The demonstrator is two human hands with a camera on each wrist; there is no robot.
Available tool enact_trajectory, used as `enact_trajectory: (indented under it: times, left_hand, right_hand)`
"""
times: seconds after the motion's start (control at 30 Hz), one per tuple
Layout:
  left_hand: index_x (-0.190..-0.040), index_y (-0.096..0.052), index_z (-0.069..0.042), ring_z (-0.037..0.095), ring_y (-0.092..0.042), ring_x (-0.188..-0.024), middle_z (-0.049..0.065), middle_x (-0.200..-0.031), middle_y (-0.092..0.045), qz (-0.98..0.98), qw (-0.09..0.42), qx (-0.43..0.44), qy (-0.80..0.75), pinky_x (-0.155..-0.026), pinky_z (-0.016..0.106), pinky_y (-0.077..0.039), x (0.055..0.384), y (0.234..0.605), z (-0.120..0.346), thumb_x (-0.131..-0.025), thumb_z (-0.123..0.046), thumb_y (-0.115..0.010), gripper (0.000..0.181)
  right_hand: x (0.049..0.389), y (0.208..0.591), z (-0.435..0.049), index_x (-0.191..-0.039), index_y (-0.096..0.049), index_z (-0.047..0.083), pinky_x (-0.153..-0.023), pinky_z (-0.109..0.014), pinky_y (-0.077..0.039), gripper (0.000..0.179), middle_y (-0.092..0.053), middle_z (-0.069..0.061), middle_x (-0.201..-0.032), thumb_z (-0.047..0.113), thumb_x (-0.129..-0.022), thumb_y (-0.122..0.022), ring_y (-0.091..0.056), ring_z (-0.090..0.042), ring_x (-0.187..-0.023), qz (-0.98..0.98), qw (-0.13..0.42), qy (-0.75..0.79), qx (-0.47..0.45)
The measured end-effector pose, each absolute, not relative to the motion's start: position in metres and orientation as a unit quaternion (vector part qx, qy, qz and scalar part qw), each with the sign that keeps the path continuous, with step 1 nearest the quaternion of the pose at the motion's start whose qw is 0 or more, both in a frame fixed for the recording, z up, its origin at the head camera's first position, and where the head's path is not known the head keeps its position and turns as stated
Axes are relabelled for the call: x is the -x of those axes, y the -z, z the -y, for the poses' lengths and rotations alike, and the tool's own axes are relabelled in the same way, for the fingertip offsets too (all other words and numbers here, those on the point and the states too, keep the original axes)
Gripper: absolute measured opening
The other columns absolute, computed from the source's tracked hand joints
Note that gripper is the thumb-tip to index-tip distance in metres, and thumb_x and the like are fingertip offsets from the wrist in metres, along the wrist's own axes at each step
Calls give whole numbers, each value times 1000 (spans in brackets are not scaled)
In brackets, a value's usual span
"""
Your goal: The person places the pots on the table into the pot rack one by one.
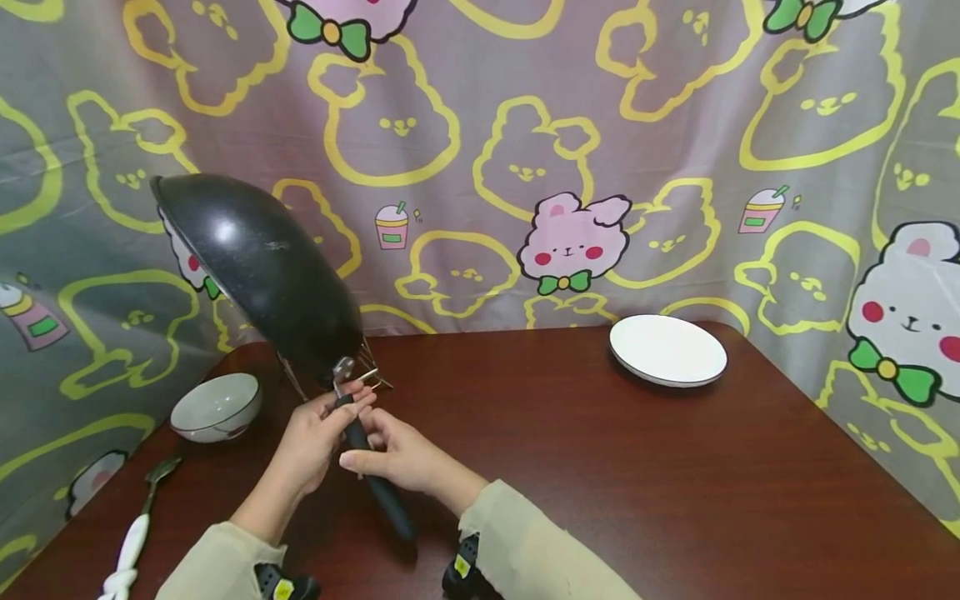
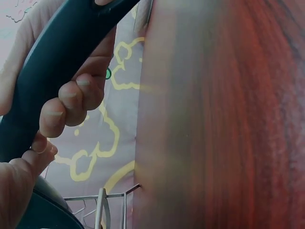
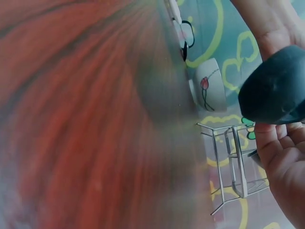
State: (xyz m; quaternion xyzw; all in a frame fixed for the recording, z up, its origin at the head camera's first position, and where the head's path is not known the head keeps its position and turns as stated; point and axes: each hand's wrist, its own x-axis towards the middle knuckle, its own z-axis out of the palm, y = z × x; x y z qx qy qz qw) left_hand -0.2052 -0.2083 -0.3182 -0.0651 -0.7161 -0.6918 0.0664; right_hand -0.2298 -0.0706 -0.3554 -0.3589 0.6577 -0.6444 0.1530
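Observation:
A black wok is tilted up on its side at the left, its rounded underside facing me and its open side turned away to the left. My left hand grips the top of its black handle, close to the metal joint. Lower on that handle, my right hand holds it with the thumb across the front; in the left wrist view its fingers curl round the grip. Partly hidden behind the wok is a wire rack.
Left of the wok sits a white bowl with a flower on its side. A white-handled spatula lies along the left edge of the dark wooden table. At the back right is a white plate. A patterned curtain hangs behind.

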Motion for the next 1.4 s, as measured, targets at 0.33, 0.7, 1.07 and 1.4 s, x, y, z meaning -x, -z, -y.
enact_trajectory:
  times: [0.33, 0.7, 1.07, 1.4]
  left_hand:
    - [-128, -34, 22, 3, -62, -99, -10, -99, -65, 701, 48, 74, 707, -84, 15, -47, 206, 330, 217, -92, -2, -43, 44]
    - [-132, -29, 20, 1, -61, -100, -12, -102, -64, 701, 25, 77, 708, -82, 16, -48, 219, 335, 227, -93, -4, -42, 47]
    - [-133, -32, 16, 1, -60, -103, 0, -117, -60, 712, 33, 70, 698, -85, 15, -47, 227, 346, 231, -95, -5, -42, 46]
    - [-137, -30, 13, -4, -56, -104, 29, -140, -35, 732, 9, 46, 680, -86, 13, -45, 228, 342, 231, -96, -12, -43, 49]
  right_hand:
    - [227, 356, 72, -106, -49, 3, -58, -18, -46, 24, -56, 1, -67, 12, -87, -62, -53, -4, -58, -695, 160, 611, 344]
    - [232, 355, 79, -107, -51, 7, -57, -18, -45, 26, -59, 0, -70, 21, -88, -63, -54, -4, -60, -752, 135, 563, 314]
    - [237, 366, 85, -109, -50, 7, -53, -26, -52, 26, -57, -4, -68, 17, -88, -62, -57, -12, -53, -713, 186, 623, 262]
    - [233, 368, 88, -106, -50, 3, -54, -28, -54, 23, -56, -5, -67, 15, -89, -60, -57, -11, -52, -698, 177, 650, 243]
